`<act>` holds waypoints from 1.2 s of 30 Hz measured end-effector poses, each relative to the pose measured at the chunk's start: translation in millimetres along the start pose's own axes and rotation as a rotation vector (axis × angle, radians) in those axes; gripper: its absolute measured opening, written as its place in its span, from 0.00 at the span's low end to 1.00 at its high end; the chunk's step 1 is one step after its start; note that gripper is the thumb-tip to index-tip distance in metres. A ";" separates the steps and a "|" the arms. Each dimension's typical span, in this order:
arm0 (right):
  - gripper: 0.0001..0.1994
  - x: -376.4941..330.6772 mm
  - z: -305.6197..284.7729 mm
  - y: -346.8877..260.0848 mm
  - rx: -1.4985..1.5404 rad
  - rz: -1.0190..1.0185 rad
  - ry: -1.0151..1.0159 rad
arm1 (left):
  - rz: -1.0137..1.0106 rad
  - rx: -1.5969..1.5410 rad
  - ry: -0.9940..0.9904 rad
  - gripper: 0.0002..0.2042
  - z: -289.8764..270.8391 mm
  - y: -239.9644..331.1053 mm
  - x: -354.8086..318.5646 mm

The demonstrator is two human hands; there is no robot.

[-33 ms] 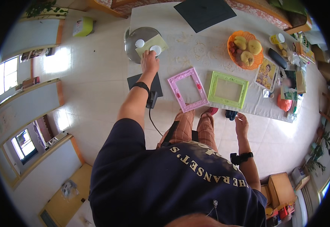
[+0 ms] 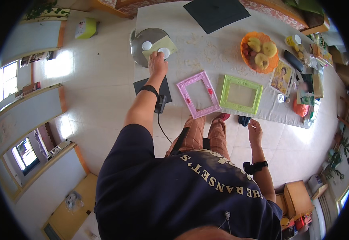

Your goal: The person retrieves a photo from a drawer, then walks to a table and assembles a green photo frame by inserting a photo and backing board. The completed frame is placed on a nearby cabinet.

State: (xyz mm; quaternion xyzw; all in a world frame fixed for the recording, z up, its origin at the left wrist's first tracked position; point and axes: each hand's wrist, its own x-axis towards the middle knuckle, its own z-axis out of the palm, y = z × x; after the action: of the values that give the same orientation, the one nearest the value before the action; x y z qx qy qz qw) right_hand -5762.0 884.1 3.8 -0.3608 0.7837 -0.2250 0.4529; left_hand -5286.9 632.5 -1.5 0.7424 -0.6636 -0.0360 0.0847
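Left hand (image 2: 157,63) is stretched way out over the far left corner of the bench (image 2: 206,52), arm nearly straight, black wristband on. Fingers are curled down onto a small white round thing (image 2: 164,52) that sits on a pale yellow-green pad (image 2: 160,46), so it looks like a light grip on it, though I can't tell how firm. That pad lies across a round silvery metal lid or pan (image 2: 140,44), with a second white round piece (image 2: 146,45) on it just beside the first.

Right hand (image 2: 255,130) hangs low at the near edge of the bench, forearm bent, dark watch on the wrist. Fingers are loosely pinched together; whether anything is between them is too small to tell. It's right next to a small dark object (image 2: 243,120) at the bench edge.

Container-wise: an orange bowl (image 2: 246,40) at the far right holds yellowish fruit (image 2: 268,49), pears or apples by the look.

On the bench between the hands lie a pink picture frame (image 2: 184,94) and a lime green picture frame (image 2: 224,90), both flat and side by side, not touching. A black sheet (image 2: 216,14) lies at the far edge.
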 end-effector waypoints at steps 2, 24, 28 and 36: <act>0.12 -8.1 3.3 -7.5 0.060 0.019 -0.031 | -0.011 0.077 -0.080 0.13 7.3 -3.9 14.2; 0.12 -16.5 81.1 -132.7 0.656 0.087 -0.427 | 0.326 -0.910 -0.473 0.04 -29.8 129.5 -103.2; 0.12 -24.8 86.9 -133.4 0.722 0.155 -0.408 | 0.462 -0.911 -0.544 0.05 -32.9 185.7 -155.9; 0.08 -22.7 73.8 -61.5 0.938 0.294 -0.223 | 0.417 -0.966 -0.712 0.07 3.4 204.4 -168.8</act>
State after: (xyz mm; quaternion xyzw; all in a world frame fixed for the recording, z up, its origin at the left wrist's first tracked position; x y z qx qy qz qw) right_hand -5667.8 860.4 22.0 -0.0260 0.5873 -0.4469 0.6743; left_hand -5507.3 778.1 20.7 0.4181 -0.6908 -0.5587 0.1892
